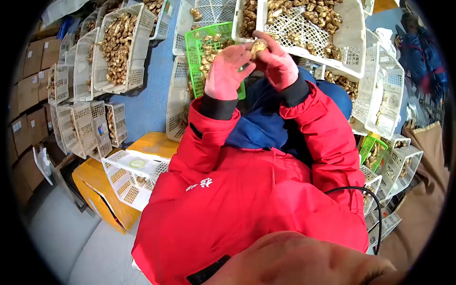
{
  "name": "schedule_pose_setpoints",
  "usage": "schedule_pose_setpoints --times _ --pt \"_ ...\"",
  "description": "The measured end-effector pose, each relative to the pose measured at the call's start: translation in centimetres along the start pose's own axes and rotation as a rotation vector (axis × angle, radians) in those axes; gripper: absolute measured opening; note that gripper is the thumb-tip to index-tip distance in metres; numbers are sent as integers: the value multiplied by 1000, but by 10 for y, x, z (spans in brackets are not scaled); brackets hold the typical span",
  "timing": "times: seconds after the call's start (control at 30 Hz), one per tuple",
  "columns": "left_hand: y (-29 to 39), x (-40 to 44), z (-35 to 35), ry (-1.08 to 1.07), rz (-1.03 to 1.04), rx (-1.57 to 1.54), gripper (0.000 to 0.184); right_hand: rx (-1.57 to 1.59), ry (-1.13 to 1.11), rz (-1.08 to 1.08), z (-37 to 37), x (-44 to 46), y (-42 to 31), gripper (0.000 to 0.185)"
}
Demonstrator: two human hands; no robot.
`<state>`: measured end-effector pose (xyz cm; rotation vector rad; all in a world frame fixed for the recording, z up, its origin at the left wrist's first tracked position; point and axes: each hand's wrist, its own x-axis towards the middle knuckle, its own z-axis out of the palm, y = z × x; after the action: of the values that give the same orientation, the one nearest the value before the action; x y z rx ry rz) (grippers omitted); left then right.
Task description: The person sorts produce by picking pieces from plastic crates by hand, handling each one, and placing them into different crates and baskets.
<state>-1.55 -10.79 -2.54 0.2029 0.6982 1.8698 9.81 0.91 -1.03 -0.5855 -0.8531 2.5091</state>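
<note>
My right hand (279,65) pinches a knobby, brown-and-cream bulb-like piece (259,46) between thumb and fingers. Close beside it, my left hand (229,71) has its fingers apart, palm facing up; its fingertips come near the piece, and whether they touch it I cannot tell. Below and behind the hands stands a green crate (193,47) with similar pieces in it. A large white crate (349,66), partly filled with more of them, lies just beyond my right hand.
Tilted white crates full of such pieces stand at the left (139,52). More white crates (392,85) and a small green crate (365,147) are at the right. Cardboard boxes (34,92) are stacked far left. A black cable (379,209) hangs by my right sleeve.
</note>
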Motion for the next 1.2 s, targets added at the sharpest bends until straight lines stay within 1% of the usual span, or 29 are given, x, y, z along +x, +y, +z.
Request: schedule_pose_setpoints --times 0.03,0.07,0.13,0.2,0.23,0.27,0.33,0.43,0.53,0.57,0.63,0.7,0.73,0.8,0.83,0.87,0.9,0.93,0.97,1.03,1.07,1.1,1.13,1.2 --pt "1 -6 -4 118 -42 -35 43 34 -26 -40 -2 1 -3 57" --pt "0 -13 -12 104 -33 4 43 69 -51 -81 -2 3 -5 58" --pt "-9 -22 -35 183 -207 93 42 -20 -58 -115 4 2 -12 59" --pt "-23 -33 -46 180 -340 172 43 -100 -107 -78 6 1 -15 61" --pt "-31 -36 -51 177 -409 210 44 -119 -93 -34 7 -1 -14 62" --pt "-38 -36 -57 146 -424 176 43 -114 -125 -4 7 -1 -14 62" --pt "-40 -34 -51 117 -410 211 42 -158 -190 6 4 -1 -9 61" --pt "-37 -33 -42 108 -383 243 40 -181 -223 31 8 -1 -10 60" --pt "-37 -33 -47 90 -405 191 40 -115 -216 73 11 0 -11 60" --pt "-38 -34 -48 107 -392 177 39 -88 -234 107 9 2 -11 63" --pt "-42 -34 -49 138 -367 148 36 -74 -232 107 11 1 -7 67" --pt "-54 -33 -69 30 -263 327 36 -95 -254 112 17 1 -7 70" --pt "-59 -27 -75 -22 -255 401 38 -148 -248 139 21 -1 -12 69" --pt "-58 -14 -91 -163 -236 628 40 -117 -305 154 27 -5 -15 66" --pt "-62 -5 -95 -243 -224 703 42 -158 -275 134 27 -10 -14 63" --pt "-67 -7 -112 145 -576 -10 44 -286 -313 55 19 -6 -2 61" --pt "-56 -11 -105 222 -577 -60 47 -195 -301 193 31 -14 -15 61" --pt "-43 -22 -59 155 -474 -4 45 -76 -333 125 23 -15 -4 61" --pt "-43 -17 -63 190 -491 -11 42 -186 -349 75 22 -13 -4 59" --pt "-35 -26 -41 35 -367 357 43 -367 -356 27 23 -20 -14 51" --pt "-33 -25 -40 83 -373 262 43 -459 -349 31 27 -25 -25 49" --pt "-31 -23 -36 132 -376 167 43 -448 -307 72 26 -29 -27 49" --pt "-32 -19 -31 96 -360 279 50 -532 -287 -14 23 -28 -25 51" --pt "-23 -19 -9 142 -363 377 59 -710 -186 -275 13 -16 -12 51"
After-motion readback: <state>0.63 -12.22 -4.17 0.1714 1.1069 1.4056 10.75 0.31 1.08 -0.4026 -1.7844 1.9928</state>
